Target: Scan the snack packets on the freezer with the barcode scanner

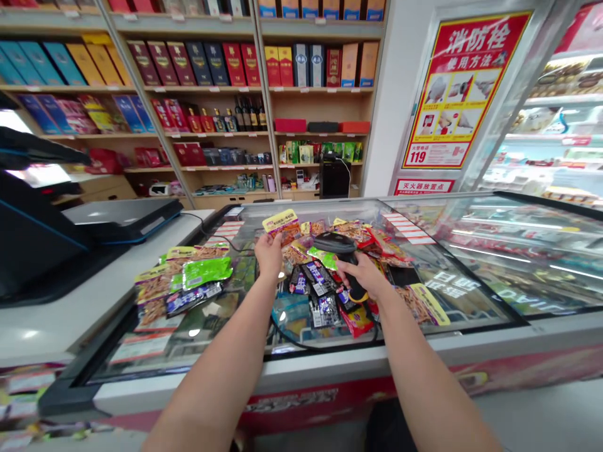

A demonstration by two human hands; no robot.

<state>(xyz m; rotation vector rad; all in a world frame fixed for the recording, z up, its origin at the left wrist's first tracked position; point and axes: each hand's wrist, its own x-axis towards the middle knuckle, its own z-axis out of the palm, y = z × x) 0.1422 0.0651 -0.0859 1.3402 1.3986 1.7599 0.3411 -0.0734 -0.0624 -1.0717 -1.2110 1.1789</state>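
My left hand [269, 252] grips a yellow-topped snack packet [281, 222] by its lower left part, above the glass top of a chest freezer. In my right hand [362, 274] is a black handheld barcode scanner [335, 242], its head tilted towards the left hand. Below and around both hands lies a loose pile of snack packets, with dark blue packets [319, 276], a green one [323, 256] and a red one [357, 321]. Left of my left hand sits another heap, topped by a bright green packet [207, 271].
A black scanner cable [301, 344] loops over the glass near the freezer's front edge [330, 370]. At left, a weighing scale [125, 220] and a dark machine [42, 232] stand on a white counter [51, 326]. Shelves of boxes [207, 88] line the back.
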